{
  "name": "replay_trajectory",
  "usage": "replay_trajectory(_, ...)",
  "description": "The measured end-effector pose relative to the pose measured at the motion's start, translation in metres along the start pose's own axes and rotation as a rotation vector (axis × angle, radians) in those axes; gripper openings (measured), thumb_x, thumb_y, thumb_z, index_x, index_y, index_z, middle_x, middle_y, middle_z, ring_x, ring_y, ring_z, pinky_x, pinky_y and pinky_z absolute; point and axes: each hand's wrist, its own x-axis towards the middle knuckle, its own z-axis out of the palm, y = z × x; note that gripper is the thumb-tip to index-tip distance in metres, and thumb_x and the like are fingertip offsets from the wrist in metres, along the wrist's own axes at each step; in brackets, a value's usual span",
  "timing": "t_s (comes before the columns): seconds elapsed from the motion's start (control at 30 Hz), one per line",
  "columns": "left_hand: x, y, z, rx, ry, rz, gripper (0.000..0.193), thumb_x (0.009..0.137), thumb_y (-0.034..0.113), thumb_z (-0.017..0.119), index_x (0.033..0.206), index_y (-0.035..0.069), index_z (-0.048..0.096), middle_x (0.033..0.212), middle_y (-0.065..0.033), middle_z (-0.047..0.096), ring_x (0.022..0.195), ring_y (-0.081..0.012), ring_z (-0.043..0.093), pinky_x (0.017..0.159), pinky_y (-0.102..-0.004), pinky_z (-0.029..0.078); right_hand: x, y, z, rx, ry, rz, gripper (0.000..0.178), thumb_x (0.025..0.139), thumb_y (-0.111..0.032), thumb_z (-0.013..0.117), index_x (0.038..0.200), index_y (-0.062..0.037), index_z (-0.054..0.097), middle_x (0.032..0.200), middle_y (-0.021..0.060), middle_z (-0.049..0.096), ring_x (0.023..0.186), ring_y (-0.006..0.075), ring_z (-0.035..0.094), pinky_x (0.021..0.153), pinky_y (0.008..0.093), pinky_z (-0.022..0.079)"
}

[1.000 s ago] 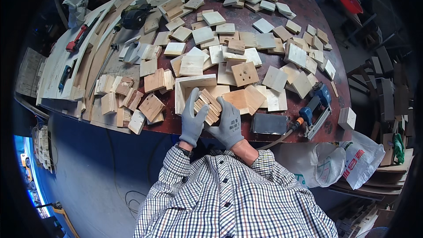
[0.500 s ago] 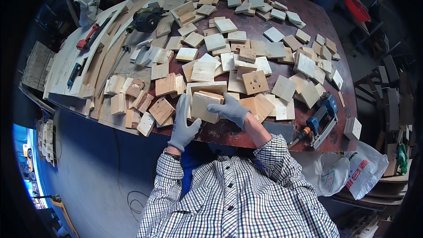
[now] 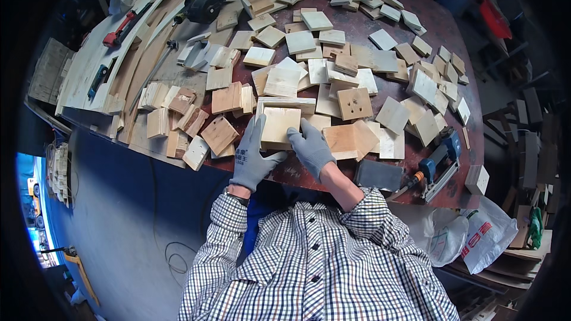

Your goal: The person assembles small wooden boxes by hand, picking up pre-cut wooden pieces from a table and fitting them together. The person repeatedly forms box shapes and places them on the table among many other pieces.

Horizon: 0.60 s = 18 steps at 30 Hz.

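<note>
Both my hands wear grey gloves and grip a pale wooden board (image 3: 279,126) lying at the near edge of the dark red table (image 3: 380,24). My left hand (image 3: 251,157) clasps the board's left side, thumb under its lower edge. My right hand (image 3: 310,150) presses on its lower right corner. A thin wooden frame piece (image 3: 287,103) lies along the board's top and left side. A square block with small holes (image 3: 354,103) sits just beyond my right hand.
Several cut wooden squares and offcuts cover the table. A blue nail gun (image 3: 439,163) and a dark grey pad (image 3: 379,175) lie at the near right. Long planks, a red-handled tool (image 3: 121,28) and a black power tool (image 3: 204,5) lie at the left. Plastic bags (image 3: 476,235) hang at lower right.
My hands have closed in on the pale board, now flat in front of me inside the frame piece. The view has shifted slightly as my head moved.
</note>
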Motion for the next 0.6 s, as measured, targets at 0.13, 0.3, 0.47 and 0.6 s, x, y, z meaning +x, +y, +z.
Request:
replay_trajectory(0.13, 0.005, 0.010, -0.013, 0.054, -0.050, 0.076, 0.080, 0.080, 0.023, 0.088, 0.152, 0.014, 0.054, 0.153, -0.0230, 0.050, 0.140, -0.0382, 0.053, 0.115, -0.0426, 0.047, -0.008, 0.007, 0.012, 0.025, 0.066, -0.087, 0.051, 0.100, -0.037, 0.060, 0.132, 0.0018, 0.053, 0.126, 0.0354, 0.058, 0.116, 0.0525, 0.059, 0.099, 0.0554, 0.048)
replay_trajectory(0.3, 0.016, -0.001, -0.006, 0.106, 0.014, 0.055, 0.070, 0.081, 0.014, 0.082, 0.147, 0.020, 0.060, 0.136, -0.0186, 0.056, 0.123, -0.0383, 0.061, 0.101, -0.0437, 0.055, -0.001, 0.012, 0.014, -0.200, 0.061, -0.229, 0.060, 0.100, -0.041, 0.061, 0.135, 0.0051, 0.047, 0.126, 0.0341, 0.057, 0.111, 0.0540, 0.058, 0.097, 0.0576, 0.048)
replay_trajectory(0.47, 0.017, 0.000, 0.001, 0.223, 0.033, 0.071, 0.074, 0.081, 0.011, 0.080, 0.151, 0.019, 0.056, 0.132, -0.0180, 0.057, 0.118, -0.0377, 0.062, 0.098, -0.0433, 0.056, 0.004, 0.018, 0.006, -0.334, -0.012, -0.231, 0.077, 0.095, -0.042, 0.071, 0.144, 0.0074, 0.038, 0.129, 0.0321, 0.055, 0.111, 0.0546, 0.058, 0.093, 0.0593, 0.050)
replay_trajectory(0.6, 0.014, -0.010, 0.001, 0.207, 0.037, 0.104, 0.079, 0.079, 0.013, 0.081, 0.152, 0.017, 0.053, 0.136, -0.0196, 0.056, 0.123, -0.0393, 0.060, 0.103, -0.0446, 0.054, -0.006, 0.022, 0.011, -0.436, 0.083, -0.335, 0.078, 0.088, -0.027, 0.080, 0.146, 0.0046, 0.038, 0.126, 0.0281, 0.056, 0.111, 0.0496, 0.061, 0.089, 0.0551, 0.055)
